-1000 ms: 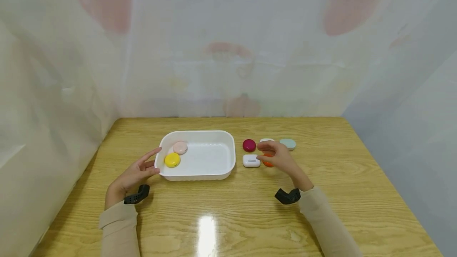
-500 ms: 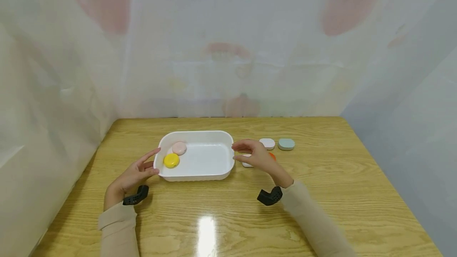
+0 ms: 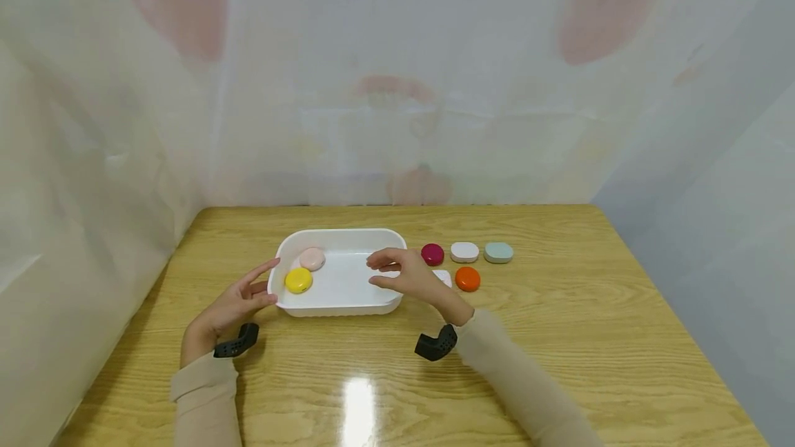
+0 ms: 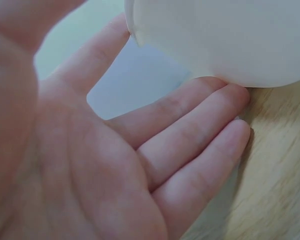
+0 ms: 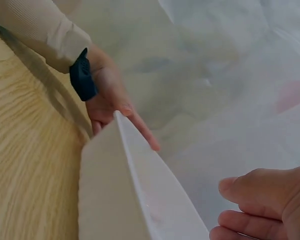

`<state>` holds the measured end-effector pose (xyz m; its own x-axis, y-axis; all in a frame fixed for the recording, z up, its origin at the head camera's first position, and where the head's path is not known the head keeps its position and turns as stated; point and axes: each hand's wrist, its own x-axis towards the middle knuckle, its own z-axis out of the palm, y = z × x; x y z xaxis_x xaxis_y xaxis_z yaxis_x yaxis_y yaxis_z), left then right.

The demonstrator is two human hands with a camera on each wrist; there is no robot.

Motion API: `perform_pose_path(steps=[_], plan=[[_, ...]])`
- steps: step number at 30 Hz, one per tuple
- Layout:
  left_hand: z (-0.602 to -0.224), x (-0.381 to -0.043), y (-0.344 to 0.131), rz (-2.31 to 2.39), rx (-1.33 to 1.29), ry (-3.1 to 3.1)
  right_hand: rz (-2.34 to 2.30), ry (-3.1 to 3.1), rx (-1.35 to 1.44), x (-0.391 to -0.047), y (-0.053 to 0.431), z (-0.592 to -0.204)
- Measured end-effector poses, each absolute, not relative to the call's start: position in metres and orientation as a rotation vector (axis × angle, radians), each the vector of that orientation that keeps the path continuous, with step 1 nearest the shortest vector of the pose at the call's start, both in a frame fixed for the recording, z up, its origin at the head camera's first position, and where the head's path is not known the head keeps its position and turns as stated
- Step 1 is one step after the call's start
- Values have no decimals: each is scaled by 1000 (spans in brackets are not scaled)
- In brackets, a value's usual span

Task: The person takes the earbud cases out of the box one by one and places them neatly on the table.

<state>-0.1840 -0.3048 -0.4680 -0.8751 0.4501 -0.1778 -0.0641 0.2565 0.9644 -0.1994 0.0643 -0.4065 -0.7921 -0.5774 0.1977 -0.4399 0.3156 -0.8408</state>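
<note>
And the white tray (image 3: 348, 278) has company: the right hand (image 3: 410, 278), just off the cases to its right, now hovers over its right end, fingers loosely bent, thumb apart, nothing visibly in its grasp. So no case has come across! Inside, at the tray's left end, sit the pale pink case (image 3: 312, 259) and yellow case (image 3: 299, 280). The left hand (image 3: 232, 305), spread wide, touches that end. Right of the tray: dark red (image 3: 432, 254), orange (image 3: 468, 279), pale green (image 3: 499, 252) and two whitish cases (image 3: 464, 252), one part-hidden.
</note>
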Motion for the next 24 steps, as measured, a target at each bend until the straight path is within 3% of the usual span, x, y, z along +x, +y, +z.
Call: perform_pose_path(steps=[24], plan=[[-470,-185,-306,1653,363,2113,-1385,2422,-998,-203,0,-403]])
